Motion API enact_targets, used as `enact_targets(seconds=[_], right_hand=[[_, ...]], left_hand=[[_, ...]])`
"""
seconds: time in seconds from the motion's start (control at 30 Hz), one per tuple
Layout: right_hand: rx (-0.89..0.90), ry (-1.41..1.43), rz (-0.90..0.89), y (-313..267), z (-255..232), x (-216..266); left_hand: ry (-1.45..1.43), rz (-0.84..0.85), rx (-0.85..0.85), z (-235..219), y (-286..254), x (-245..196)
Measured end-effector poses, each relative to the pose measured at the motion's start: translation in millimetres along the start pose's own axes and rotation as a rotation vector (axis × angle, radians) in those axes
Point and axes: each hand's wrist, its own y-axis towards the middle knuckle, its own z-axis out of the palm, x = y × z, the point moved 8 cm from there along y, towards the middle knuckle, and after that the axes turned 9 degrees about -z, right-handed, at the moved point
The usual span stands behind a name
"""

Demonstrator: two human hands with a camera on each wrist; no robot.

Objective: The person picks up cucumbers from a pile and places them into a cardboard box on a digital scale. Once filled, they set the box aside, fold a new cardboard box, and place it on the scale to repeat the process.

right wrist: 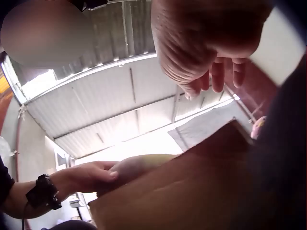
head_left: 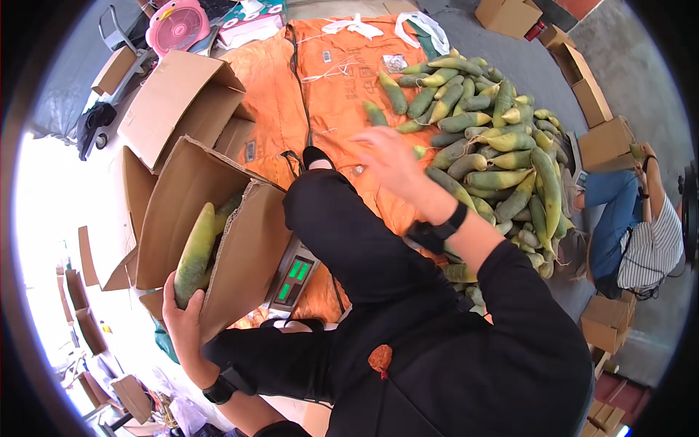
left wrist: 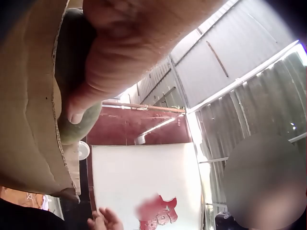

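Observation:
In the head view a long green radish [head_left: 195, 255] lies slanted at the mouth of an open cardboard box [head_left: 246, 251]; the left hand [head_left: 183, 320] grips its lower end at the box's near edge. The left wrist view has the thumb of the left hand [left wrist: 129, 52] pressed on the dark radish [left wrist: 79, 124] beside the cardboard edge. Over the orange sheet [head_left: 335, 95], the right hand [head_left: 397, 164] is held with its fingers apart, holding nothing, left of a big pile of radishes [head_left: 502, 167]. From the right wrist, the right hand [right wrist: 206, 43] hangs above the box [right wrist: 182, 191], fingers loosely bent.
A scale [head_left: 293, 280] with green digits stands under the box, beside the person's legs. More open boxes [head_left: 171, 102] are at the left. Another person [head_left: 626, 211] sits beyond the pile at the right, near further cartons [head_left: 608, 146]. A pink fan [head_left: 177, 28] is at the top left.

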Motion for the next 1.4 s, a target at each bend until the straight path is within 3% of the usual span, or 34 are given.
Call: enact_targets(seconds=[0.03, 0.1, 0.2, 0.23, 0.27, 0.33, 0.43, 0.5, 0.57, 0.63, 0.83, 0.9, 1.03, 1.13, 1.2, 1.23, 1.3, 1.33, 1.4], right_hand=[[0.006, -0.023, 0.188, -35, -1, -49], [0.111, -0.245, 0.371, -96, -21, -105], [0.120, -0.359, 0.713, -212, -56, -193], [0.105, -0.348, 0.908, -236, -73, -199], [-0.015, -0.294, 0.981, -277, -85, -217], [0.089, -0.467, 1.167, -318, -107, -224], [0.125, -0.480, 1.333, -360, -115, -230], [0.176, -0.459, 1.358, -354, -111, -225], [0.456, -0.618, 1.231, -321, -100, -202], [0.499, -0.627, 1.264, -312, -96, -198], [0.627, -0.676, 1.271, -317, -71, -212], [0.659, -0.654, 1.248, -318, -61, -218], [0.691, -0.739, 1.185, -326, -54, -238], [0.604, -0.652, 1.154, -326, -53, -240], [0.365, -0.488, 1.037, -312, -56, -237], [0.358, -0.494, 1.038, -316, -57, -246], [0.170, -0.249, 1.160, -330, -58, -262], [0.163, -0.253, 1.157, -319, -63, -252], [0.060, 0.185, 1.429, -317, -55, -229]], left_hand=[[0.021, -0.009, 0.036, 5, 3, 2], [0.046, -0.024, 0.073, 12, 5, 3], [0.012, -0.029, 0.134, 21, 6, -2], [0.034, -0.021, 0.160, 24, 6, -4], [0.056, -0.012, 0.189, 28, 5, -5], [-0.036, -0.077, 0.191, 20, 10, 8], [-0.152, -0.166, 0.155, 15, 5, 15], [-0.184, -0.039, 0.016, 4, 1, 9], [-0.134, -0.056, -0.025, 3, -8, 8], [-0.090, -0.075, -0.076, 4, -16, 10], [-0.042, 0.138, -0.252, 16, -44, -9], [0.075, 0.130, -0.302, 20, -51, -25], [0.030, 0.122, -0.325, 21, -55, -29], [0.035, 0.121, -0.336, 16, -54, -27], [0.001, 0.129, -0.314, 17, -53, -26], [-0.005, 0.134, -0.311, 18, -52, -26], [0.039, 0.169, -0.331, 18, -52, -28], [0.032, 0.174, -0.332, 17, -53, -28], [-0.041, 0.148, -0.311, 15, -54, -24]])
